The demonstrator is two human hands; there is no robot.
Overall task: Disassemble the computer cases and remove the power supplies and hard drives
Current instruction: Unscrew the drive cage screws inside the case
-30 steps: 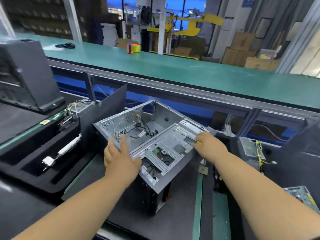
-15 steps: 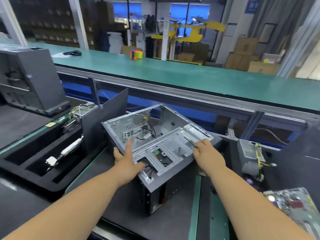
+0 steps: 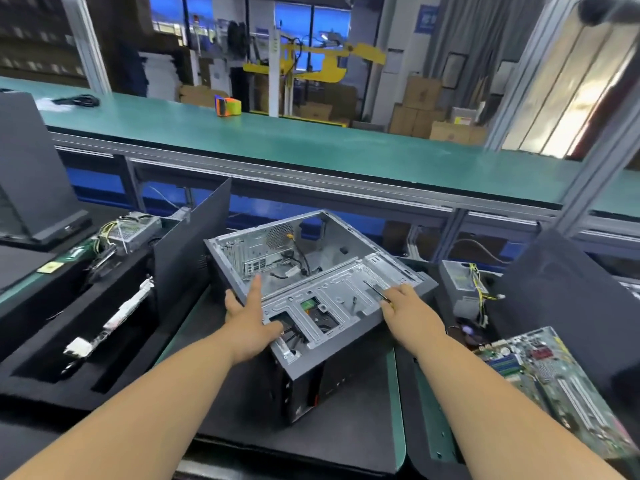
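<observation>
Inside, open computer case (image 3: 311, 268) holds loose cables (image 3: 301, 259); both hands' fingers grip its frame

Both arms are bare from the bottom edge of the view up to the left hand (image 3: 250, 323) and the right hand (image 3: 412, 315). No sleeve, glove, watch or ring shows on either hand or forearm.

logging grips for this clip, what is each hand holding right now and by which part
Left hand grips the open computer case by its near left edge. Right hand holds a thin screwdriver by its handle while resting on the case's near right edge.
</observation>
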